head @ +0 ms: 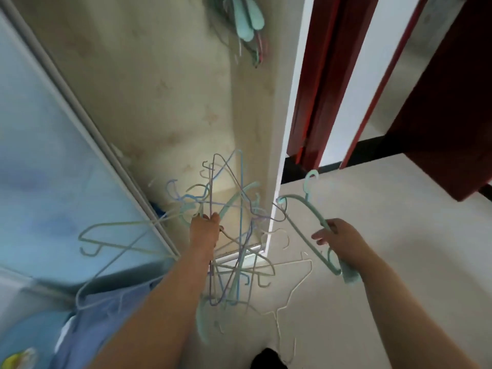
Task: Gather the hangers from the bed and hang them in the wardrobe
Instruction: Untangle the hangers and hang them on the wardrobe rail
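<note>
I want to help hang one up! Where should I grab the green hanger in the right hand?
Probably the bare upper arm of the mint green hanger, coming from the right. The right hand already holds its lower end, and the hook must stay free for the rail.

Light: soft, even daylight; a bright patch is seen low inside the wardrobe (159, 102) | Focus: motion blur throughout | Edges: straight lines are bent by the wide lens

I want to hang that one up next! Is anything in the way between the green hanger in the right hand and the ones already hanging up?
Mostly no. The green hanger faces open air, but the wardrobe's white side panel stands between it and the hung hangers.
</note>
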